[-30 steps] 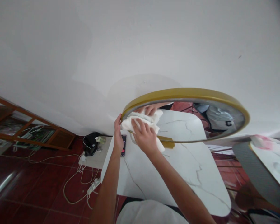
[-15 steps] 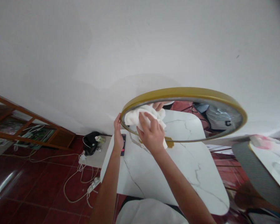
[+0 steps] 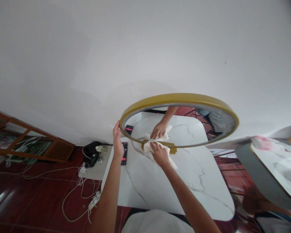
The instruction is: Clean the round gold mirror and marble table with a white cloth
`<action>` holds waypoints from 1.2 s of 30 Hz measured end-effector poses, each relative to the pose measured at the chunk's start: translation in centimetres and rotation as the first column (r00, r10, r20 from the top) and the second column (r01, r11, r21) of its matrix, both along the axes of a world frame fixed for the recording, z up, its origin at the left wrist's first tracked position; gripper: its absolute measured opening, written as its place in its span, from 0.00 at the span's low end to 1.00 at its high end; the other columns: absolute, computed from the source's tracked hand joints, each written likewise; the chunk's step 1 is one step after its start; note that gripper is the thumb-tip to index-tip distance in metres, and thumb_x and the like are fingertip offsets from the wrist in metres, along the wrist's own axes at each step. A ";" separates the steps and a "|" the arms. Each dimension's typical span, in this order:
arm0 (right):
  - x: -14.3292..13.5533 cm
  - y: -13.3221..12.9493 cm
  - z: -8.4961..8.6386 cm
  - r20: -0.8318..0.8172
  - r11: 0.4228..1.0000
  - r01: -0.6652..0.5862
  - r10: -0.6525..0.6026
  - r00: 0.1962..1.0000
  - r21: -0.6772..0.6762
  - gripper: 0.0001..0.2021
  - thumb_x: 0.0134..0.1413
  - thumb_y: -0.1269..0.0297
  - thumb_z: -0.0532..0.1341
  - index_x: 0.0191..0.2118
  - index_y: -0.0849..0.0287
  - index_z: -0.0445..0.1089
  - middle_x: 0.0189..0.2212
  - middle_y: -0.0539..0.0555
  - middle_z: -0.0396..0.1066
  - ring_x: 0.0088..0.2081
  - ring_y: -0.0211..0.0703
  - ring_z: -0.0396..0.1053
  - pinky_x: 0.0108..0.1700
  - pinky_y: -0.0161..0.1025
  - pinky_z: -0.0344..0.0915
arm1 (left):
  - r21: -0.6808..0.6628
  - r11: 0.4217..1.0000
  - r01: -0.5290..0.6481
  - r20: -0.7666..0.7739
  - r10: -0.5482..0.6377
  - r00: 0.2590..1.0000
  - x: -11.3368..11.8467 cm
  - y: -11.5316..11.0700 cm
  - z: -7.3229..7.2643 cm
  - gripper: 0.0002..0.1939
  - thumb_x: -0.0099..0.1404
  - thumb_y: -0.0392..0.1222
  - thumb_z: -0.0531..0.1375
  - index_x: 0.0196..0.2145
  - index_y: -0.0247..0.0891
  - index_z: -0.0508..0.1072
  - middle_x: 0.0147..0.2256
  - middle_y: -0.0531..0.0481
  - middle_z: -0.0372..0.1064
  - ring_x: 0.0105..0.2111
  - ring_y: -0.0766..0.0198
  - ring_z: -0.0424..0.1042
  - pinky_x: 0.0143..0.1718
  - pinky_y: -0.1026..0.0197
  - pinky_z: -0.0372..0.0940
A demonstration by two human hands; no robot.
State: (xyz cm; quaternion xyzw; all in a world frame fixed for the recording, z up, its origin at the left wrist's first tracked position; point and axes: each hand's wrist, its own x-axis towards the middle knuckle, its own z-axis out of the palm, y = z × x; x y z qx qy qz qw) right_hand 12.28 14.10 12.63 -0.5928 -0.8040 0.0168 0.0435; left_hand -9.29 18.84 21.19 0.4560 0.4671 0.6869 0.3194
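Observation:
A round mirror (image 3: 184, 127) with a gold frame stands on a gold base (image 3: 174, 150), its glass tilted up toward me. My left hand (image 3: 117, 142) grips the frame at the mirror's left edge, fingers partly hidden behind it. Under the fingers of my right hand (image 3: 161, 156) is a crumpled white cloth (image 3: 148, 147), held at the bottom of the glass near the frame. In the glass I see the hand and cloth reflected. Just beside my left hand a phone (image 3: 124, 153) with a lit screen lies on the marbled white table (image 3: 150, 181).
Behind the mirror rises a white wall (image 3: 145, 48). Left of the table are a black bag (image 3: 90, 155), a small bottle (image 3: 101, 149) and loose white cables (image 3: 71, 194). A wooden cabinet (image 3: 60, 150) stands farther left. At right is another white-topped table (image 3: 281, 168) with a pinkish-white cloth (image 3: 266, 142).
My right hand has moved the cloth down from the left part of the glass to its lower edge. My left hand stays on the frame. The view has shifted slightly.

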 end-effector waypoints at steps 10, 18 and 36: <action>7.7 -2.1 8.2 -0.370 0.715 0.285 -0.039 0.928 0.639 0.27 0.54 0.60 0.62 0.59 0.55 0.58 0.52 0.60 0.64 0.48 0.47 0.67 0.42 0.39 0.69 | 0.195 0.980 -0.045 -0.558 0.148 0.817 2.3 -1.0 4.6 0.28 0.68 0.49 0.50 0.64 0.45 0.51 0.65 0.46 0.43 0.65 0.57 0.43 0.64 0.50 0.40; 8.6 -1.3 16.9 -0.291 0.481 0.235 0.043 0.956 0.845 0.33 0.51 0.59 0.64 0.62 0.54 0.53 0.54 0.61 0.61 0.52 0.54 0.63 0.50 0.49 0.64 | 0.396 0.917 0.055 -0.795 0.312 0.520 5.7 -0.8 9.7 0.28 0.67 0.41 0.52 0.63 0.44 0.52 0.66 0.46 0.42 0.65 0.51 0.41 0.63 0.43 0.40; 7.8 -1.0 12.5 -0.166 0.686 0.100 0.031 0.986 0.720 0.26 0.56 0.61 0.60 0.61 0.48 0.58 0.57 0.56 0.62 0.56 0.53 0.58 0.54 0.50 0.55 | -0.008 0.962 0.275 -0.732 -0.193 0.653 8.7 -2.1 3.1 0.12 0.67 0.35 0.50 0.45 0.39 0.68 0.44 0.45 0.67 0.48 0.60 0.66 0.52 0.54 0.60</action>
